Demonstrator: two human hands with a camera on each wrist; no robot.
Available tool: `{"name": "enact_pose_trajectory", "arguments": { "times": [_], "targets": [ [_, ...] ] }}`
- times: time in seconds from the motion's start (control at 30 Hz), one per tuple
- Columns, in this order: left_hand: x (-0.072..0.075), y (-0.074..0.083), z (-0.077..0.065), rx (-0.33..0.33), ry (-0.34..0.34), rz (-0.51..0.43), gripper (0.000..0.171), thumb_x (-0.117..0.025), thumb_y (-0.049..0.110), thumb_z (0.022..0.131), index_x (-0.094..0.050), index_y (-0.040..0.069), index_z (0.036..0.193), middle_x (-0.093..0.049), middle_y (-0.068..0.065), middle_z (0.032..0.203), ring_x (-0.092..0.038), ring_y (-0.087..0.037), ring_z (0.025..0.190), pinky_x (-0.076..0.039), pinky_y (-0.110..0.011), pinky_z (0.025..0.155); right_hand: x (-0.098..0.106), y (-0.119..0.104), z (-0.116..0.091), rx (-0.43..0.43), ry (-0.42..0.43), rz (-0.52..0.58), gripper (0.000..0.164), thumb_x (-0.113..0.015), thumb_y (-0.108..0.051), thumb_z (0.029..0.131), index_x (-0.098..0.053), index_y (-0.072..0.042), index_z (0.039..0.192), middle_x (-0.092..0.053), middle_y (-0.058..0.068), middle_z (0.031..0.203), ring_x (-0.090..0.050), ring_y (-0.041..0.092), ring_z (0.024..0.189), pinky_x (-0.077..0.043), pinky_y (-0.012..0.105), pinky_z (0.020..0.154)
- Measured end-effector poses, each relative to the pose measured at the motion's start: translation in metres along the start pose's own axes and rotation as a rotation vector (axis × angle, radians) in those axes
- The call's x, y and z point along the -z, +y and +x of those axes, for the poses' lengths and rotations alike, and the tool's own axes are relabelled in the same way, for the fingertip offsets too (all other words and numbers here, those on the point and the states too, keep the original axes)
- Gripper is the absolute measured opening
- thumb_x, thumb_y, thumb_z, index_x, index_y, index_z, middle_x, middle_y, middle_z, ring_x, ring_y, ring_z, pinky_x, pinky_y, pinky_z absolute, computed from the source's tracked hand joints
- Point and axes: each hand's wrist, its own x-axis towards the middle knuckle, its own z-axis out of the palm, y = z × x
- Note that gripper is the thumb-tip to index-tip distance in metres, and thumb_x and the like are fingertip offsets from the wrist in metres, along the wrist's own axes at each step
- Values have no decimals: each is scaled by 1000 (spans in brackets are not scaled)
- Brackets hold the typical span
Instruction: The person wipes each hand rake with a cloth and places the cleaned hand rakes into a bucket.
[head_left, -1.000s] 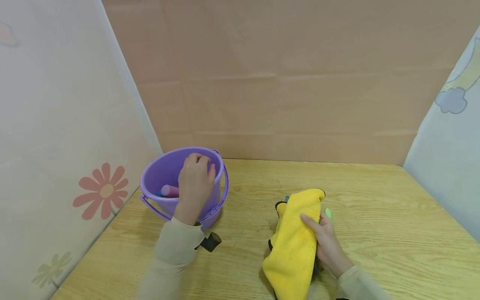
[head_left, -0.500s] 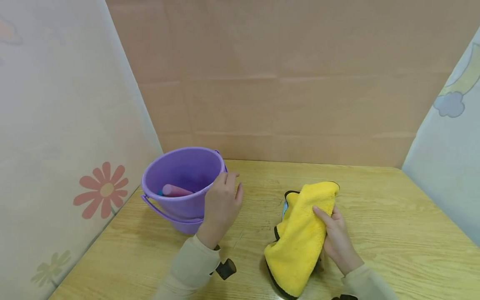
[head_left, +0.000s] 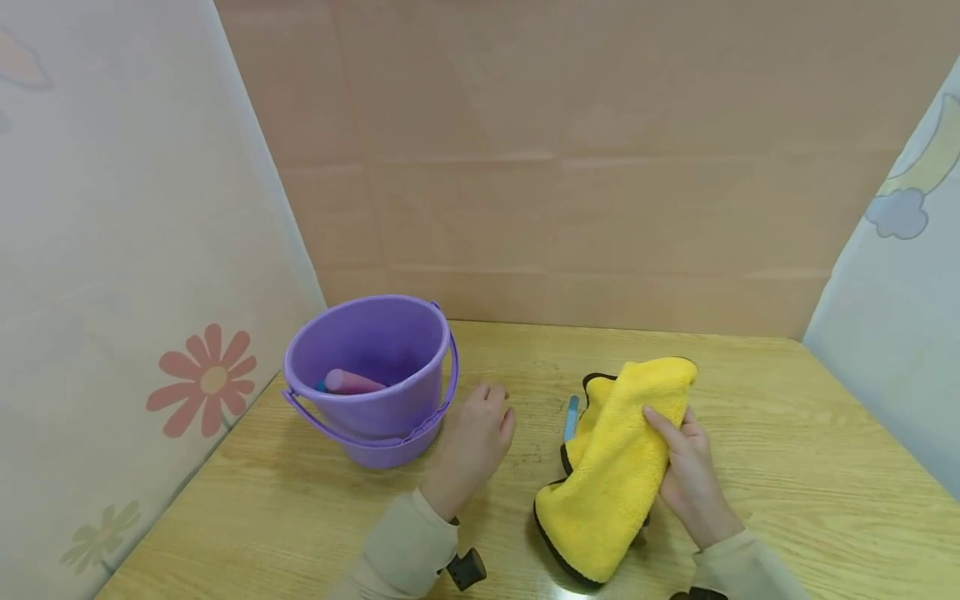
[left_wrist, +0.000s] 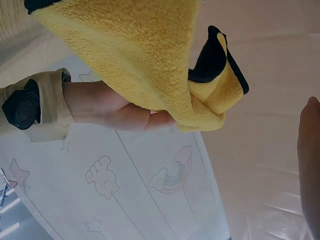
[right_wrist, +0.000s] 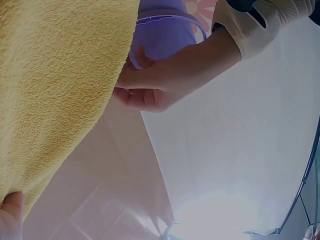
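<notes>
My right hand point(head_left: 692, 477) grips a yellow towel point(head_left: 618, 467) with dark edging, thumb on top and the other fingers behind it. The towel hangs in folds over the table; in the left wrist view the towel point(left_wrist: 145, 50) covers most of that hand. My left hand point(head_left: 474, 446) holds nothing, its fingers loosely bent, between the bucket and the towel. In the right wrist view the left hand point(right_wrist: 155, 87) shows partly behind the towel's edge. A purple bucket point(head_left: 390, 417) stands to its left with its handle down, and a pink cylinder point(head_left: 352, 382) lies inside.
A light blue strip point(head_left: 572, 419) shows on the wooden table point(head_left: 787, 467) beside the towel's left edge. Inside the bucket, a bit of blue peeks out next to the pink cylinder. Covered walls stand at the back and on both sides.
My left hand has come out of the bucket and moved right and down toward the towel. The right hand has shifted the towel slightly right; a green item near it is now out of sight.
</notes>
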Motion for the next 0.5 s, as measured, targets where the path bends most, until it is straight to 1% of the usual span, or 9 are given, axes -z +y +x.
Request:
{"name": "enact_pose_trajectory", "arguments": {
  "times": [0.17, 0.3, 0.4, 0.5],
  "targets": [
    [-7, 6, -3, -1, -97, -9, 11, -65, 6, 81, -61, -1, 88, -57, -10, 79, -58, -19, 63, -47, -24, 52, 0, -1, 0, 28, -7, 31, 20, -46, -3, 95, -48, -14, 112, -60, -5, 102, -61, 9, 91, -50, 24, 78],
    [-12, 13, -7, -2, -154, 8, 13, -66, 7, 81, -60, -1, 89, -58, -9, 79, -59, -18, 65, -48, -23, 53, 0, -1, 1, 37, -7, 54, 21, -45, -1, 94, -51, -14, 110, -60, -4, 100, -61, 9, 90, -50, 23, 77],
    [-16, 17, -9, -3, -206, 15, 12, -67, 9, 81, -60, 0, 87, -56, -6, 75, -56, -15, 62, -46, -21, 52, 1, -2, 1, 36, -3, 52, 21, -45, -1, 94, -50, -14, 110, -60, -4, 101, -61, 9, 90, -50, 23, 77],
    [-20, 21, -11, -15, -248, 11, 12, -67, 10, 81, -58, 2, 81, -52, -3, 69, -52, -12, 57, -41, -19, 48, 2, -2, 0, 28, 3, 43, 21, -46, -2, 95, -50, -14, 111, -59, -4, 102, -60, 9, 91, -49, 23, 77]
  ]
}}
